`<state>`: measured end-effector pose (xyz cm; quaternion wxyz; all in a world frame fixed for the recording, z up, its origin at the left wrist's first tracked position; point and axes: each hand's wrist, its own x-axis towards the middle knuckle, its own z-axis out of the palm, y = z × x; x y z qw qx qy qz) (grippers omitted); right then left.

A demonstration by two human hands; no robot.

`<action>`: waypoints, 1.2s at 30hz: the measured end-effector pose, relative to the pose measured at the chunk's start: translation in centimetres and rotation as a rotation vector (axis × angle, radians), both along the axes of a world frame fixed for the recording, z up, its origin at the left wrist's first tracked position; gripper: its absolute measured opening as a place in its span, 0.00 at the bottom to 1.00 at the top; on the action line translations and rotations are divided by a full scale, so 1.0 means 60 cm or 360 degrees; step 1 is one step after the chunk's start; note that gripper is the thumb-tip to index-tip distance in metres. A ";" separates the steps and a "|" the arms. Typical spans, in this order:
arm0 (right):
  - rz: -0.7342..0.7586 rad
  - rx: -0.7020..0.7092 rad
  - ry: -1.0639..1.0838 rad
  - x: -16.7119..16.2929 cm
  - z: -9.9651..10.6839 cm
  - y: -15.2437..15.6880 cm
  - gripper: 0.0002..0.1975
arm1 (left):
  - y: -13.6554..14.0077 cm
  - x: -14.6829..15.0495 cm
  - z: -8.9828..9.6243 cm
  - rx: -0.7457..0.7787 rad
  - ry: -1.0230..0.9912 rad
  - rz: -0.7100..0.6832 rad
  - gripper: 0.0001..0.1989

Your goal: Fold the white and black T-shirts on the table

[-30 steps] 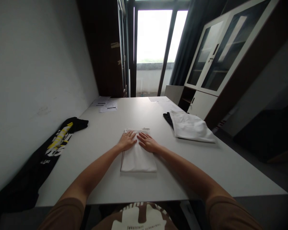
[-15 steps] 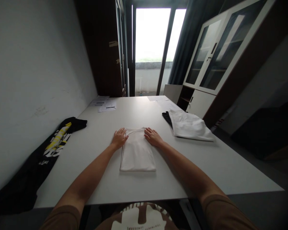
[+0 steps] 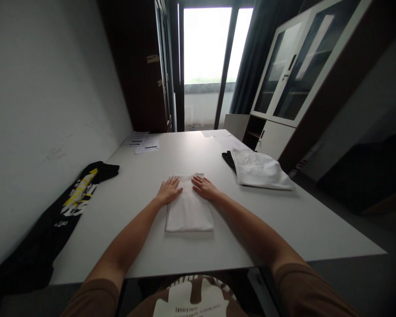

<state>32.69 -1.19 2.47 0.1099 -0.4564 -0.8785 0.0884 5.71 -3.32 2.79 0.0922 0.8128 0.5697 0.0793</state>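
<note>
A white garment [image 3: 189, 215], folded into a neat rectangle, lies flat on the white table [image 3: 145, 259] right in front of me. My left hand [image 3: 170, 190] rests on its upper left part, fingers stretched out and pointing away from me. On the upper right part lies my right hand [image 3: 205, 188], also flat with its fingers extended. Between the two hands a strip of the cloth shows, with layered folds along its far edge. Neither hand grips the fabric.
A black shirt [image 3: 69, 211] with yellow and white print hangs over the table's left edge beside the wall. White folded cloth [image 3: 259, 169] lies at the right on top of something black [image 3: 229, 159]. Paper sheets [image 3: 147, 144] are at the far left; a cabinet [image 3: 277, 136] stands beyond.
Both hands have slid inward from the garment's side edges onto its top, closer together. The garment stays in nearly the same place, and the view has shifted slightly.
</note>
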 end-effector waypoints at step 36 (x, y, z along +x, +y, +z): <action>0.1416 -0.0073 0.0323 -0.114 0.073 -0.234 0.29 | 0.012 -0.053 -0.008 0.0161 -0.0140 -0.0070 0.24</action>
